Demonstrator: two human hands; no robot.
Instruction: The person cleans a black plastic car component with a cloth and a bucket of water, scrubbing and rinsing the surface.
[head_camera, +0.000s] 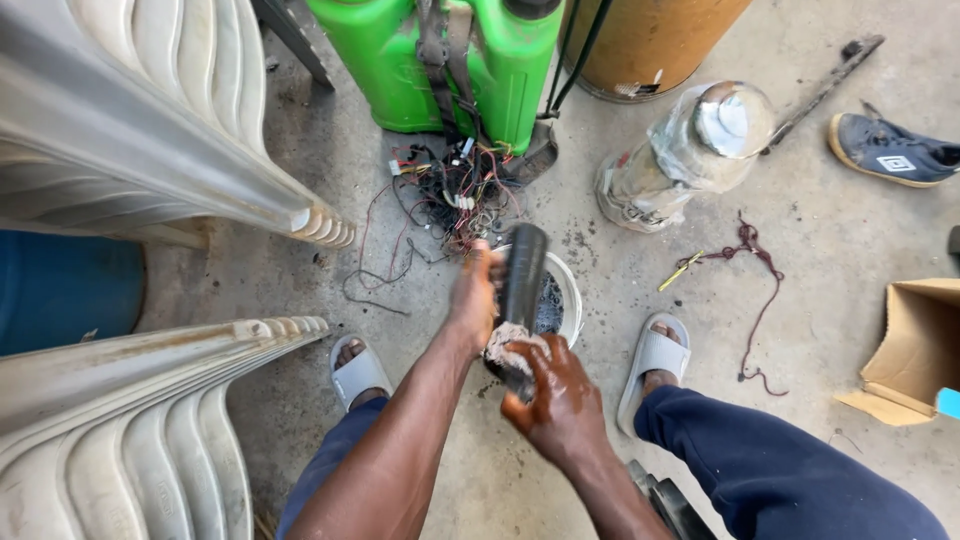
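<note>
My left hand (472, 295) grips the upper part of a dark cylindrical part (523, 272) held over a white bowl (571, 296) on the concrete floor. My right hand (555, 395), wet and grimy, presses a dirty grey rag (505, 342) against the cylinder's lower end. The bowl's contents look dark and are mostly hidden behind the cylinder and my hands. My feet in pale slides (357, 370) rest on either side.
A tangle of coloured wires (455, 190) lies before a green sprayer tank (455, 60). Stacked plastic chairs (130, 130) crowd the left. A plastic-wrapped cylinder (690, 150), red cord (755, 270), cardboard box (915, 350), blue shoe (890, 150) and brown drum (650, 40) stand right.
</note>
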